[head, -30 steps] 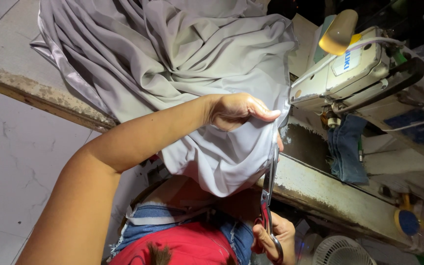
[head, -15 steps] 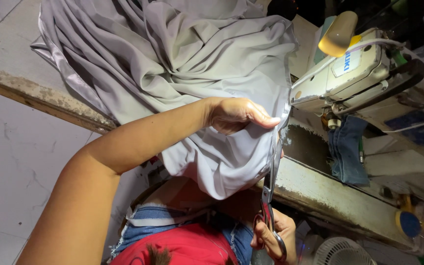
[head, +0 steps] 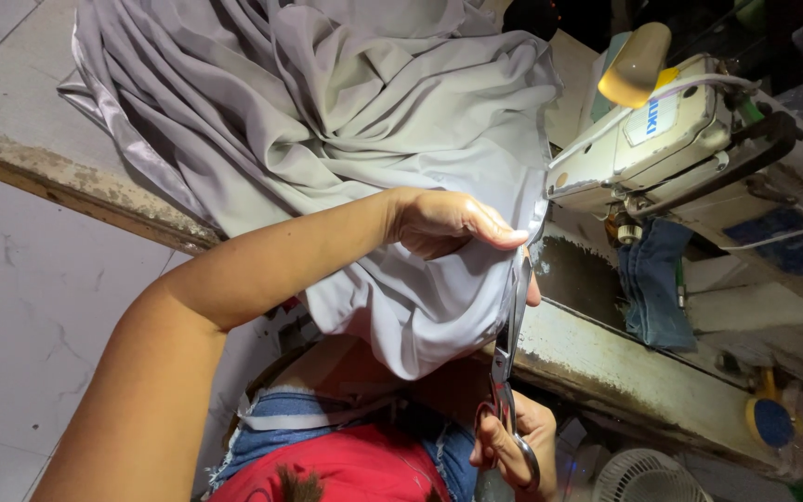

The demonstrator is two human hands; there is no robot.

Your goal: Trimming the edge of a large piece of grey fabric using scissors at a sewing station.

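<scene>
A large grey satin cloth (head: 327, 121) lies heaped on the wooden sewing table (head: 67, 172) and hangs over its edge. My left hand (head: 453, 223) pinches the cloth's edge, with fingertips near the sewing machine. My right hand (head: 513, 446), low in the view, grips a pair of metal scissors (head: 511, 344). Their blades point up along the cloth edge held by my left hand, reaching just under its fingers.
A cream sewing machine (head: 662, 139) stands at the right with a blue denim scrap (head: 652, 279) hanging under it. A small white fan (head: 648, 479) sits at the bottom right. Pale floor tiles (head: 20, 325) lie to the left.
The scissors' handles and my right hand have shifted slightly lower and right. My left hand keeps its pinch on the cloth edge.
</scene>
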